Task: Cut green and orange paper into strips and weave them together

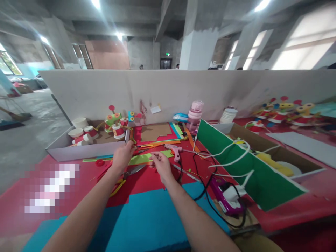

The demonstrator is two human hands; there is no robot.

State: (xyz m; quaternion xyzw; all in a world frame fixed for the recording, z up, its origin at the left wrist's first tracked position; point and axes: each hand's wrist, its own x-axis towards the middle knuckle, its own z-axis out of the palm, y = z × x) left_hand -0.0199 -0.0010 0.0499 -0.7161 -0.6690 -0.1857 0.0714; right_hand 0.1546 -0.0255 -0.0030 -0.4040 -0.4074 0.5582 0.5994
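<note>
- The long white partition (157, 85) runs behind everything; its right end is cut off by the picture's edge.
- The red-covered table (280, 215) carries the things; its left part is partly masked by a pixelated patch, so what lies there cannot be made out.
- The blue sheet (147, 217) lies along the near side, partly hidden under both forearms.
- The green-sided box (246, 175) stands at the right; its near wall hides part of the contents, and a yellow item inside is unclear.
- The low white box (86, 152) at the left holds paper cups, some overlapping.
- The left hand (125, 150) has its fingers bent together beside that box's right end; whether they pinch anything cannot be told.
- The right hand (161, 164) has thumb and fingers drawn together at the green paper strip; a grip on something small cannot be confirmed.
- The green paper strip (141, 159) lies between the hands, its right part overlapped by the right hand.
- The purple power strip (223, 199) is partly covered by a white plug.
- The yellow-handled scissors (118, 187) lie below the strip, handles partly behind the left forearm.
- The pink glue gun (174, 149) lies just beyond the right hand.
</note>
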